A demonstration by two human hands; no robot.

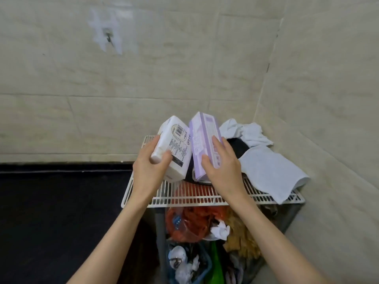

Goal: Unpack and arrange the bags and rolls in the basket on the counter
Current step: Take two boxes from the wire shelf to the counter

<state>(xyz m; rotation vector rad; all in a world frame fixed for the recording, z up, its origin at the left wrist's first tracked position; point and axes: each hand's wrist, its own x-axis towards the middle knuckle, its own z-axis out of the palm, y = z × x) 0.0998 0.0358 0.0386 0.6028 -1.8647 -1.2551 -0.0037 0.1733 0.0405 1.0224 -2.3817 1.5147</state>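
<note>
Gripping a white pack point(174, 146) and a purple pack point(205, 144), left hand point(150, 167) and right hand point(222, 167) hover at frame centre over a white wire rack point(184, 198) in a beige-tiled corner point(264, 83), black counter point(57, 201) lower left.

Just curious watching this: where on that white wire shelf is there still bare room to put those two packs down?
The front strip of the wire shelf, between the packs and its front rim, looks bare, as does its left edge beside the left hand. The right side is crowded: white cloths and something black cover it. The white pack and purple pack fill the middle.
</note>
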